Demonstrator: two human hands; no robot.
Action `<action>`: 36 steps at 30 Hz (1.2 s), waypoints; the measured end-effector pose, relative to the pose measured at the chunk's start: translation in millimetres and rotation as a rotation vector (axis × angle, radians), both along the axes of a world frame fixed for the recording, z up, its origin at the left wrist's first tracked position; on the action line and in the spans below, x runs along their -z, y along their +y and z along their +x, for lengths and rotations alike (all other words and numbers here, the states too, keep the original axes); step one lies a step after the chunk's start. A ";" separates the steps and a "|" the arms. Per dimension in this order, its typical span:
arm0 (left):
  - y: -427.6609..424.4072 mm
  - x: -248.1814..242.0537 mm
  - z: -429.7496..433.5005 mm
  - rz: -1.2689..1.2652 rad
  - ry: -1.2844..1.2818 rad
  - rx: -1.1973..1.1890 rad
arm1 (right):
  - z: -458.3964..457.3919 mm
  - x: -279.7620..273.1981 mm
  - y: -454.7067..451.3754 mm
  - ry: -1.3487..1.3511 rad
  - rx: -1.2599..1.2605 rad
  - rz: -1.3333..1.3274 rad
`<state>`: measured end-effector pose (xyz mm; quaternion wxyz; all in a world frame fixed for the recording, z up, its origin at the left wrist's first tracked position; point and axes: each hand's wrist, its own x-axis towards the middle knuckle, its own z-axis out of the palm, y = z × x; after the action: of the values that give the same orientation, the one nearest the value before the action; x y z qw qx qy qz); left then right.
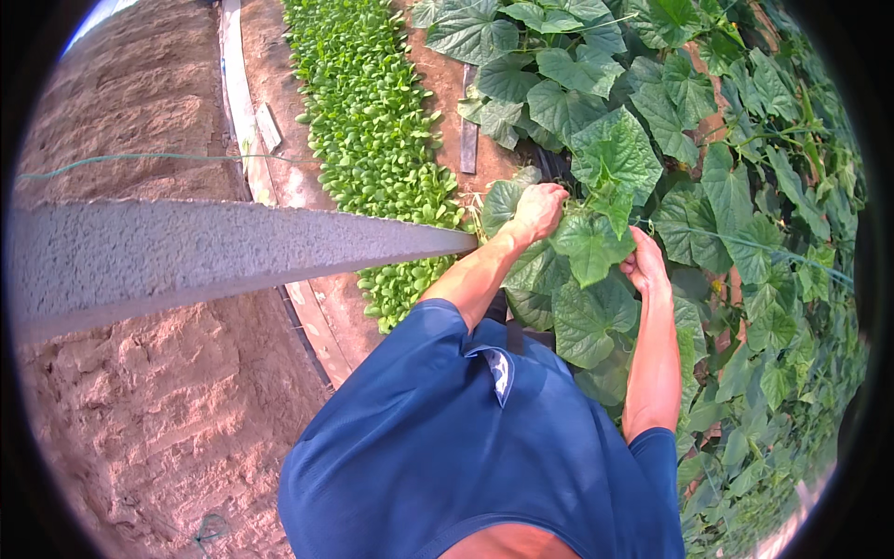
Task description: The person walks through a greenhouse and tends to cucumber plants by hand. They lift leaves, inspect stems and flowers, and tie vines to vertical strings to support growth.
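Note:
My left hand (539, 211) reaches in among the leaves of a cucumber vine (592, 246), its curled fingers beside the stem. Just to the right, my right hand (646, 261) has its fingers bent inward at the edge of a broad leaf. Leaves and knuckles hide the fingertips of both hands, so any hold on the stem is not visible. A teal string (761, 246) runs off to the right from close above my right hand. Over the stem, between the hands, stands a lighter young leaf (614, 164).
A rough concrete post (230, 255) juts in from the left, its narrow end near my left forearm. Dense green seedlings (370, 119) grow beside the vines. Bare soil (160, 391) lies left, crossed by a thin green string (167, 155). More vines (775, 349) fill the right side.

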<state>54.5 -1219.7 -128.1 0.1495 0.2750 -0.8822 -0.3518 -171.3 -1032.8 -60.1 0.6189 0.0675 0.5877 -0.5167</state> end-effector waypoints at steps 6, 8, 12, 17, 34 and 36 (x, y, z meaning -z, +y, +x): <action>-3.0 34.3 -7.4 0.207 -0.481 0.286 | 8.6 24.3 11.0 0.048 0.203 -0.051; -0.8 37.6 -8.8 0.282 -0.526 0.396 | 8.1 26.5 11.4 0.058 0.263 -0.013; 4.1 40.2 -12.8 0.404 -0.436 0.407 | 4.4 22.0 11.0 0.098 0.122 -0.087; 4.6 37.3 -17.8 0.566 -0.358 0.167 | 3.9 22.9 8.8 0.419 0.007 -0.033; 27.9 16.0 19.8 0.614 -0.241 -0.305 | -8.2 -155.7 46.4 0.153 0.815 -0.616; 30.3 21.1 35.8 0.708 -0.171 -0.319 | 3.2 -173.5 47.9 0.136 0.775 -0.718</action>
<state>90.2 -1189.4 -149.2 0.0241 0.4716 -0.6617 -0.5824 -168.1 -984.8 113.4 0.3272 0.0297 0.3446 -0.8794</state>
